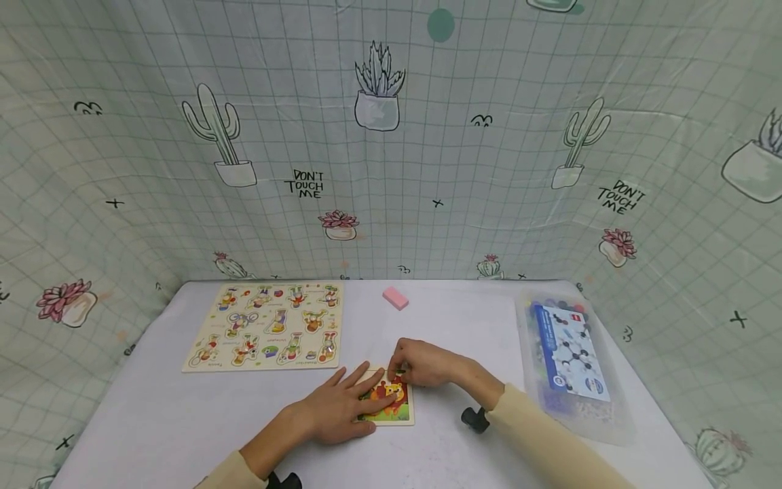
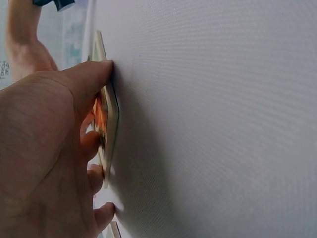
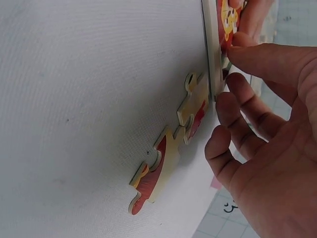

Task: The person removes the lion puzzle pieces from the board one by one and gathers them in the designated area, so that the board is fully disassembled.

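Observation:
A small square jigsaw puzzle (image 1: 400,412) with a yellow-and-orange cartoon animal on red and green lies on the white table. My left hand (image 1: 332,411) rests across its left side, fingers spread and thumb at the near edge. At the far right corner, my right hand (image 1: 421,362) curls its fingers, thumb and index finger pinching a dark reddish puzzle piece (image 3: 225,73) that is mostly hidden. Beside the frame in the right wrist view lie loose cream-and-red jigsaw pieces (image 3: 161,166); the right hand hides them from the head view.
A wooden board (image 1: 263,333) with several cartoon figures lies at the back left. A pink block (image 1: 396,298) sits at the back middle. On the right is a clear plastic box (image 1: 571,360) with a blue-and-white label. A patterned cloth (image 1: 391,156) hangs behind the table.

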`<control>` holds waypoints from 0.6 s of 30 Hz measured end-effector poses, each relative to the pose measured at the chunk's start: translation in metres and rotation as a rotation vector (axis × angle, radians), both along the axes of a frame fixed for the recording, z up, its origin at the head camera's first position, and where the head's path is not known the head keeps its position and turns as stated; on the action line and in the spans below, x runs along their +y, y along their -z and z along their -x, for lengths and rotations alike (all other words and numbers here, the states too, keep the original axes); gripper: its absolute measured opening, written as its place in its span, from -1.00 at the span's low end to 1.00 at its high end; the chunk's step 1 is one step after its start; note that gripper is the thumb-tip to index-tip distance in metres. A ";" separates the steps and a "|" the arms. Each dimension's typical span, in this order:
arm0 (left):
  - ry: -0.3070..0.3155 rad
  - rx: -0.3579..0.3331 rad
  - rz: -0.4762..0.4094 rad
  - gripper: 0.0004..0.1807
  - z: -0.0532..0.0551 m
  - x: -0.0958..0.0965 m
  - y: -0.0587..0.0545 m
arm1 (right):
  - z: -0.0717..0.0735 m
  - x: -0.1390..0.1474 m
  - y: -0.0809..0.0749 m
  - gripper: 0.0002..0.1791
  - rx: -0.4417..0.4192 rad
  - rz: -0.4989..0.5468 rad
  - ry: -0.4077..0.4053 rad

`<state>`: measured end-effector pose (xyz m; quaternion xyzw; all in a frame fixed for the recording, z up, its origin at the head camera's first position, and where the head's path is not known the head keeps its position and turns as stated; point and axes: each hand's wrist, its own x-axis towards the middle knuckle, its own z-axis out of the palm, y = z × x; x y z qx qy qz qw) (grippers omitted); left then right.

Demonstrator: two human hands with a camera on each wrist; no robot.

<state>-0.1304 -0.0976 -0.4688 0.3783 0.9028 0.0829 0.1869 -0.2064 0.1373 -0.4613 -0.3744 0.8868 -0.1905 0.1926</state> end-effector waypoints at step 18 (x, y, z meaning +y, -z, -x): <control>0.014 -0.008 0.013 -0.37 0.000 -0.001 0.001 | 0.000 0.000 0.000 -0.90 0.004 -0.006 -0.003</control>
